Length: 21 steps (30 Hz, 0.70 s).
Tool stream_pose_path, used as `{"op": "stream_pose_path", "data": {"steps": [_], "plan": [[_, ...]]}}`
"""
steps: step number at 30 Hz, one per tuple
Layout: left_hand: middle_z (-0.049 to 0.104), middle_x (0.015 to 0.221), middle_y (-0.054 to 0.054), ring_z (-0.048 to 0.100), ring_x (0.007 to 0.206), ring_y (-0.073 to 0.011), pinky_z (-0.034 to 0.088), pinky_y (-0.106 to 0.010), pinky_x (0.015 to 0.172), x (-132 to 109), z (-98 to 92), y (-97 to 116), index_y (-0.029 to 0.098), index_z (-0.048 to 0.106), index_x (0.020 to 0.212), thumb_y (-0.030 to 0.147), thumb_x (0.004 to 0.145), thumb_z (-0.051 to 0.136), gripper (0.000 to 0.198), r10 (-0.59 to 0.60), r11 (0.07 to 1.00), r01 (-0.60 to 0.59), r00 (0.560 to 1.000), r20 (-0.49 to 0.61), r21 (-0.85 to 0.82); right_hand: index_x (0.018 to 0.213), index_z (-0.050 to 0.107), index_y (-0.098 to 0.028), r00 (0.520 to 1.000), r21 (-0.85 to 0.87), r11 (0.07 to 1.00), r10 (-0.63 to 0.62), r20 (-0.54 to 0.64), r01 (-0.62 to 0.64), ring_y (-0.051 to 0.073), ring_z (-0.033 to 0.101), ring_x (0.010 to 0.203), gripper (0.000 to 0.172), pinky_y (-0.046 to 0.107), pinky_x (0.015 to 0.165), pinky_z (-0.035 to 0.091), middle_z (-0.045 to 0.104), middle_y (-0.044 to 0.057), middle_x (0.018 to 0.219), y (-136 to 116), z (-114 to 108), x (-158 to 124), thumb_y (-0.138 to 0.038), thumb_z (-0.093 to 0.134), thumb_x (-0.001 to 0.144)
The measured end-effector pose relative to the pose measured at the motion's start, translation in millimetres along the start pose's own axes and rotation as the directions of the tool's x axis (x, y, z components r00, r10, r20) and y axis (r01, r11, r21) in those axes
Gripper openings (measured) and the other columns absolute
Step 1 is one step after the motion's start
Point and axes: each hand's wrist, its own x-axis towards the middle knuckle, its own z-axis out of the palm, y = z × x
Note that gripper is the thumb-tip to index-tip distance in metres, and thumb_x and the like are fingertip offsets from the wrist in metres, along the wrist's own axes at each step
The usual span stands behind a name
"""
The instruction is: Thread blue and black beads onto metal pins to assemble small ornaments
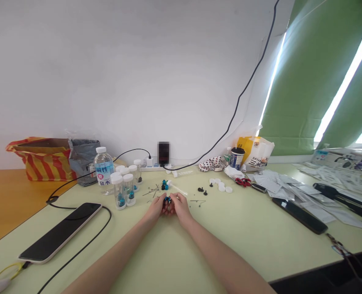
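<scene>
My left hand [158,206] and my right hand [180,205] meet over the middle of the table, both closed around a small blue-and-black part [167,199]. Its exact kind is hidden by the fingers. Just beyond them lies a cluster of blue and black small parts [165,185]. Thin metal pins [152,190] are scattered left of that cluster, and more thin metal pieces [197,201] lie beside my right hand. To the left stand several clear tubes with white caps [119,192], blue parts inside. Black small pieces [202,190] and white round caps [222,186] rest at the right.
A phone [61,232] with a cable lies at left, near a water bottle [104,171] and a striped bag [43,159]. Red-handled scissors [242,182], a cup [237,158], plastic packets [269,182] and a dark glasses case [300,215] occupy the right. A power strip [152,167] sits by the wall.
</scene>
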Motion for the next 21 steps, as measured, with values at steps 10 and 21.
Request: {"op": "stream_pose_path", "data": {"steps": [10, 21], "plan": [[0.056, 0.059, 0.006, 0.048, 0.041, -0.0068, 0.042, -0.021, 0.04, 0.3, 0.3, 0.0, 0.014, 0.06, 0.079, 0.042, 0.09, 0.049, 0.032, 0.001, 1.0, -0.001, 1.0, 0.009, -0.007, 0.072, 0.052, -0.022, 1.0, 0.0, 1.0, -0.006, -0.014, 0.006, 0.012, 0.044, 0.031, 0.021, 0.023, 0.034, 0.035, 0.05, -0.007, 0.04, 2.4, -1.2, 1.8, -0.042, 0.058, 0.071], [0.056, 0.061, 0.005, 0.048, 0.041, -0.0067, 0.042, -0.021, 0.04, 2.8, -0.9, -3.2, 0.014, 0.06, 0.081, 0.041, 0.09, 0.049, 0.03, -0.003, 1.0, 0.003, 1.0, 0.01, 0.002, 0.073, 0.049, -0.022, 1.0, -0.005, 1.0, 0.009, -0.022, -0.009, 0.012, 0.046, 0.032, 0.021, 0.023, 0.033, 0.038, 0.054, -0.007, 0.044, -1.1, 0.3, 0.1, -0.04, 0.06, 0.069]]}}
